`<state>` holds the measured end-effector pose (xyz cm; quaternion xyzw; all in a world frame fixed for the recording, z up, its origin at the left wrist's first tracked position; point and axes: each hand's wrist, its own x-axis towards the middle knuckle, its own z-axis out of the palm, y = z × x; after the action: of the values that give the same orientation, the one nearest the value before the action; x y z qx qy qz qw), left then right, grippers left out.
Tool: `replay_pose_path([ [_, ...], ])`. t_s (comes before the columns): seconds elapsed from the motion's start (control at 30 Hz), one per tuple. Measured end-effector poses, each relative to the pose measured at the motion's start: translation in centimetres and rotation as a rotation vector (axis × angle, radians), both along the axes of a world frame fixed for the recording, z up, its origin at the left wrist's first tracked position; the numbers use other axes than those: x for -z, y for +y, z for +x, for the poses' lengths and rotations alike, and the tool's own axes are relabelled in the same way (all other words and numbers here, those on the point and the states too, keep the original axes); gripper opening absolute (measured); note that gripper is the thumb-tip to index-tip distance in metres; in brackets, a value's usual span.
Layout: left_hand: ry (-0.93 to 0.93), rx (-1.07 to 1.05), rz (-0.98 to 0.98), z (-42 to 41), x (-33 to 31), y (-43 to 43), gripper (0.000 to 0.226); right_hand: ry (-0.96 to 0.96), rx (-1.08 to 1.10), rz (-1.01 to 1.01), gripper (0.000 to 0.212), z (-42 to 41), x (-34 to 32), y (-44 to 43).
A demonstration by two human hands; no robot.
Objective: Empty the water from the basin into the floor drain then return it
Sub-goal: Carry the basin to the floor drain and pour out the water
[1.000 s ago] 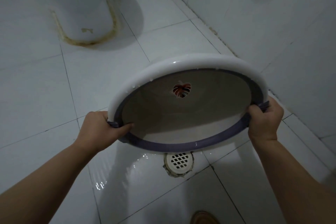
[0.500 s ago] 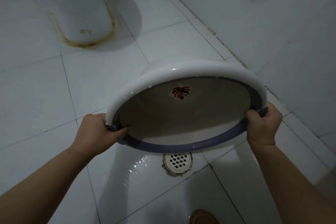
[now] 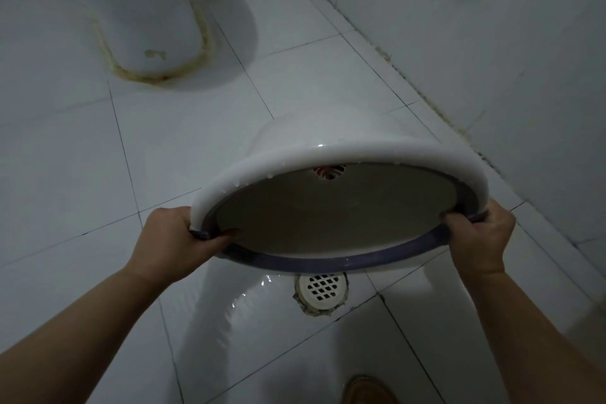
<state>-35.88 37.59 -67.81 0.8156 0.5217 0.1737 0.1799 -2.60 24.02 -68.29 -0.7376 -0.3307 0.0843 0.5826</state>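
Tipping the basin out over the drain

Both hands, left hand (image 3: 173,239) and right hand (image 3: 480,239), are gripping the plastic basin (image 3: 328,216) by its wet, probably slippery rim above the floor drain (image 3: 321,289); it's looking light and stiff.

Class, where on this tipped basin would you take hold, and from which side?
Its rolled rim, at two opposite points, one hand from each side, as the left hand and right hand do. The basin is wide, round and tipped, and that rim gives a ledge to hook.
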Motion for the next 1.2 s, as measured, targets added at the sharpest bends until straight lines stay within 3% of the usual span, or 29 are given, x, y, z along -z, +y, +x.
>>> replay_pose_path([
  [1.2, -0.008, 0.042, 0.04, -0.12, -0.58, -0.41, 0.034, -0.071, -0.028, -0.025, 0.037, 0.34, -0.6, -0.04],
])
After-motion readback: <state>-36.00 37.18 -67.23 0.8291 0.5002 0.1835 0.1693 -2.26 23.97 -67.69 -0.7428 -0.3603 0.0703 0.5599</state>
